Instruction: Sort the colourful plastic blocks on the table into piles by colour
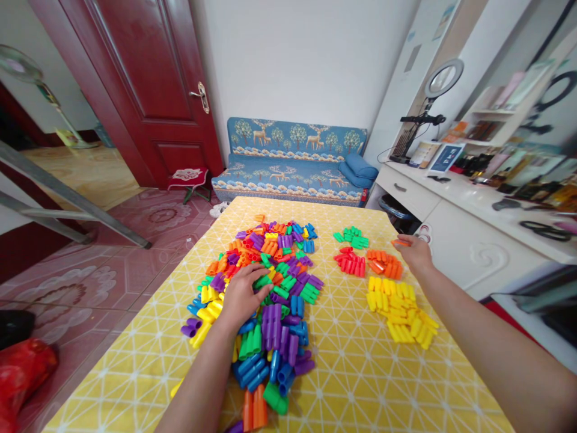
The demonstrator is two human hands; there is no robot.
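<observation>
A large mixed pile of plastic tube-shaped building pieces point(273, 328) in purple, blue, green, orange, red and yellow spreads over the table's left and middle. My left hand point(244, 293) rests on this pile, fingers apart, touching pieces near a green one. Over the table's right edge, my right hand point(415, 251) pinches an orange tube piece point(400, 243). Close by lie single-colour groups: orange pieces point(384, 264), red pieces point(350, 263), green pieces point(354, 237), and a bigger spread of yellow pieces point(399, 307).
A yellow cloth with white lines covers the table point(347, 373). Beyond it stands a blue patterned sofa point(293, 165). At right is a white dresser point(455, 210) crowded with bottles and a ring light point(444, 78). A metal ladder point(67, 211) stands at left.
</observation>
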